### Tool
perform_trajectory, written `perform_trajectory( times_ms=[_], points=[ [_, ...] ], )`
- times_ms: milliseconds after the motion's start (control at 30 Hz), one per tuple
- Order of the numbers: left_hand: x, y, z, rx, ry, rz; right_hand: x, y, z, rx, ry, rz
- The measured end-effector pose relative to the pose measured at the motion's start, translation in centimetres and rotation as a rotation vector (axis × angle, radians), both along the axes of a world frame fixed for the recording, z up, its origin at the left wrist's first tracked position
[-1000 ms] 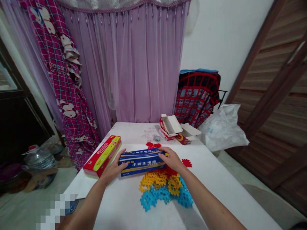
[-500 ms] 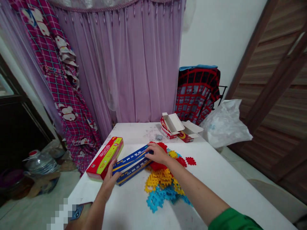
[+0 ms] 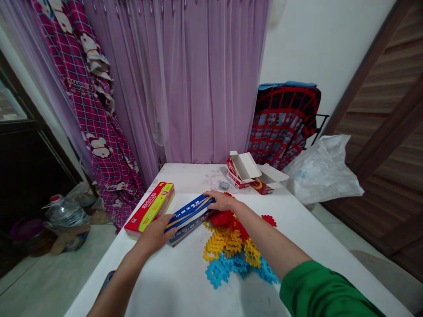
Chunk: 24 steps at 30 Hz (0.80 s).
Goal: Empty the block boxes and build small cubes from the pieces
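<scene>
Both of my hands grip a long blue cardboard box (image 3: 191,212) with white lettering and gold stripes, lying slantwise over the table. My left hand (image 3: 157,233) is closed round its near left end, thumb on the near side. At the far right end, my right hand (image 3: 223,201) has its fingers closed over the edge. Interlocking plastic pieces lie in a heap just right of the box: red pieces (image 3: 222,218), yellow pieces (image 3: 222,242) and blue pieces (image 3: 220,271). My right forearm covers part of the heap. Left of the box lies a red and yellow-green box (image 3: 151,209).
The white table (image 3: 172,286) holds opened red boxes (image 3: 238,178) at the back right and a small grey piece (image 3: 224,186). A white plastic bag (image 3: 324,171) bulges by the right edge. A dark phone-like object (image 3: 108,278) shows beside my left forearm.
My left hand has shifted further over the blue box's near end, and its top face shows more broadly. My right hand keeps hold of the far end. The whole view has shifted slightly.
</scene>
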<state>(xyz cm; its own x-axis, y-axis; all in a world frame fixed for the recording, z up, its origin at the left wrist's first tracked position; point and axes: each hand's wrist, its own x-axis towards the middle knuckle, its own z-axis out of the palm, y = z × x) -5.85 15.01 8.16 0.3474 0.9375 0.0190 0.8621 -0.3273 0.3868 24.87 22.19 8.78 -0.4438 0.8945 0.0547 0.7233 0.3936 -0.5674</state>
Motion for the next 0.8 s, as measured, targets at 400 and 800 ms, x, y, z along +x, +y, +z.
perform_trajectory(
  times_ms=[400, 800],
  points=[
    [0.6, -0.6, 1.6, -0.06, 0.023, 0.093, 0.6, -1.0, -1.0, -0.065, 0.246, -0.08],
    [0.7, -1.0, 0.3, 0.019, -0.156, 0.113, 0.3, -1.8, -3.1, -0.273, 0.629, -0.263]
  ],
)
